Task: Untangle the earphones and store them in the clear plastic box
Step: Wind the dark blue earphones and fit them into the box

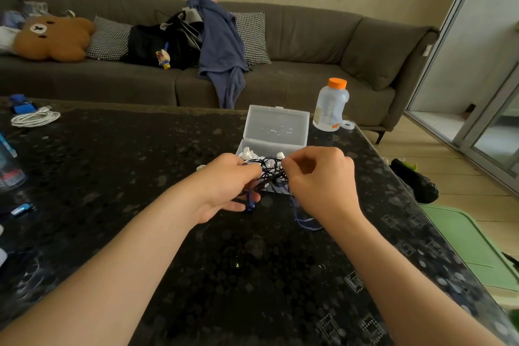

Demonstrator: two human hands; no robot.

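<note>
A knot of dark blue earphone cable (270, 173) hangs between my two hands, just in front of the clear plastic box (276, 141). My left hand (229, 185) grips the left side of the tangle, and a blue plug end dangles below its fingers. My right hand (320, 177) pinches a strand at the top right of the knot, while a loop of blue cable (304, 218) trails down under its wrist. The box stands with its lid up, and white earphones (248, 153) lie inside it, partly hidden by my hands.
Everything sits on a black speckled table (140, 177). A bottle with an orange cap (331, 104) and a tape roll (347, 124) stand behind the box. A coiled white cable (35, 118) lies far left, a blue stick (22, 208) near the left edge. A grey sofa (309, 45) is beyond.
</note>
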